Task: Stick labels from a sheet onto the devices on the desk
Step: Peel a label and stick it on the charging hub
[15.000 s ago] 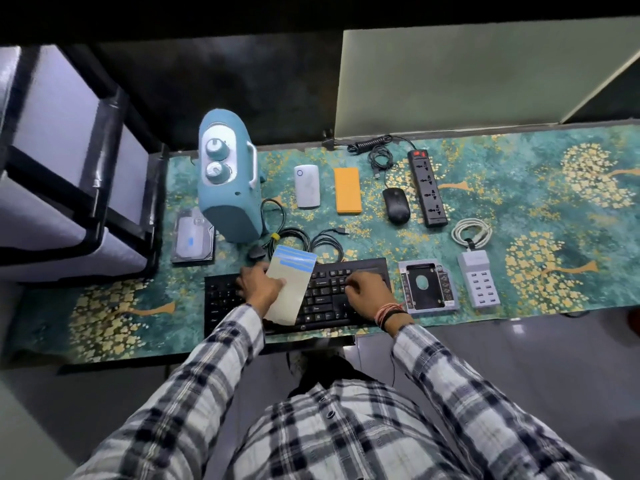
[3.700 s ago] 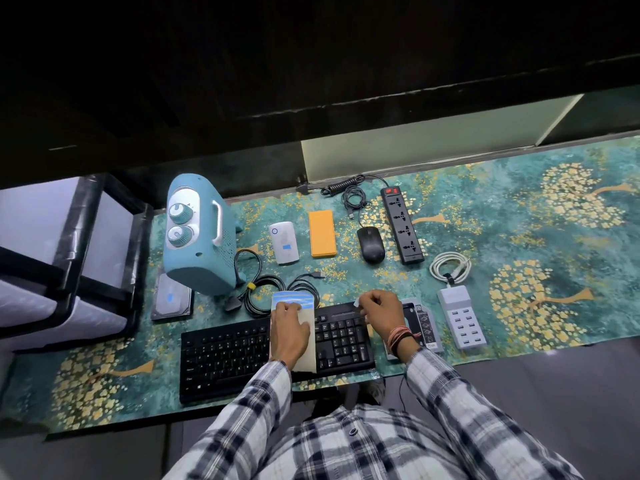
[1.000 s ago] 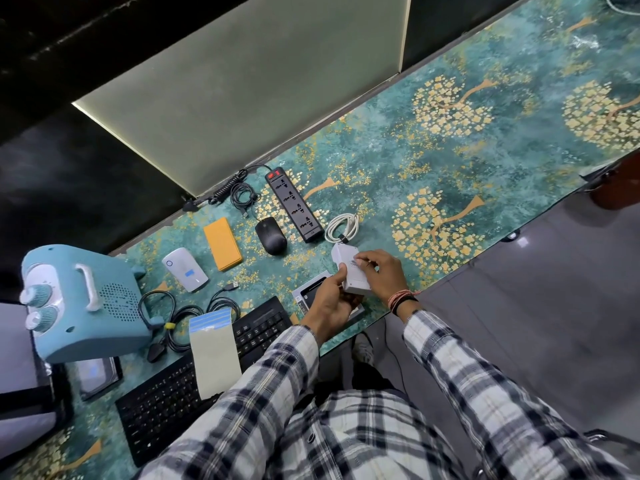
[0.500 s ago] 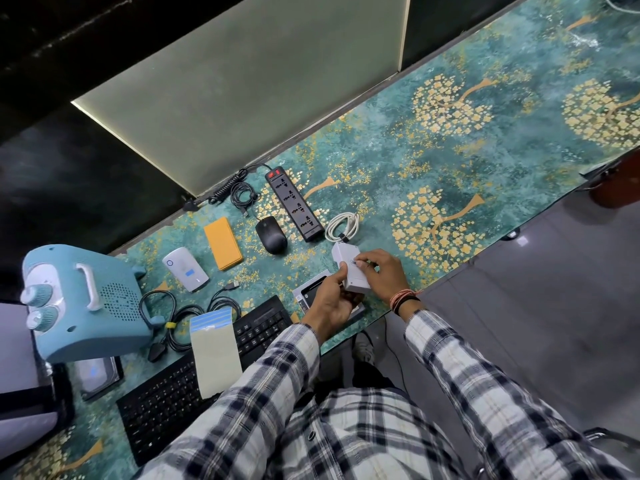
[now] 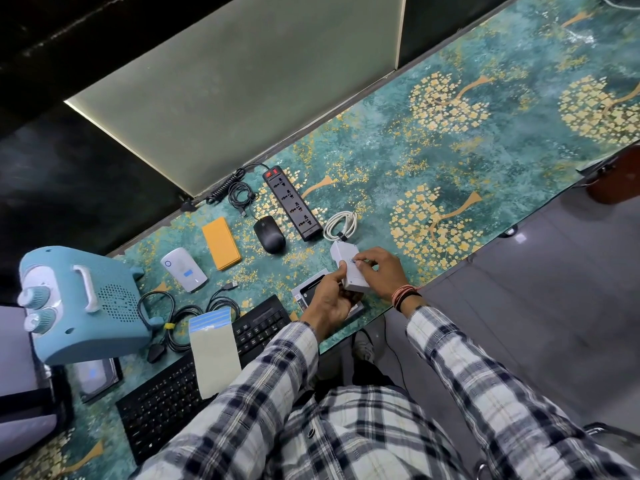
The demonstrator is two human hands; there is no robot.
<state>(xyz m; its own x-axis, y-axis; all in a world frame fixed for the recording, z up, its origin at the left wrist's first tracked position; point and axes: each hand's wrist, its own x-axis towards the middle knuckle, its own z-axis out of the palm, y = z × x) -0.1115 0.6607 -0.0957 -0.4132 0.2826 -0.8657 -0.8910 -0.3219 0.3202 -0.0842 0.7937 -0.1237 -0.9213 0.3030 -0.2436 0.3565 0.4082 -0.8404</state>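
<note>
From my remote seat, the biggest change is that the label sheet (image 5: 214,355) is no longer in the left hand (image 5: 329,301); it lies flat across the keyboard (image 5: 194,372) at about eight o'clock from the hands, most of its backing bare and only a band of blue labels left at its far edge. Both hands have moved over to the white charger (image 5: 349,271), which was lying port-side up on the desk (image 5: 398,161) a few seconds ago and is now raised on edge over the drive caddy (image 5: 306,294). The left hand's fingers curl round the charger's near side with the thumb on top, steadying it. The right hand (image 5: 381,271) presses its fingertips (image 5: 362,263) on a small blue-printed label (image 5: 352,260) on the upturned face; since half a second ago they have barely shifted, so I judge this to be the rubbing-down stage. The router (image 5: 183,273) at ten o'clock already shows a blue patch. I see none on the power bank (image 5: 221,242), mouse (image 5: 269,234) or power strip (image 5: 292,204), so they likely come next.
</note>
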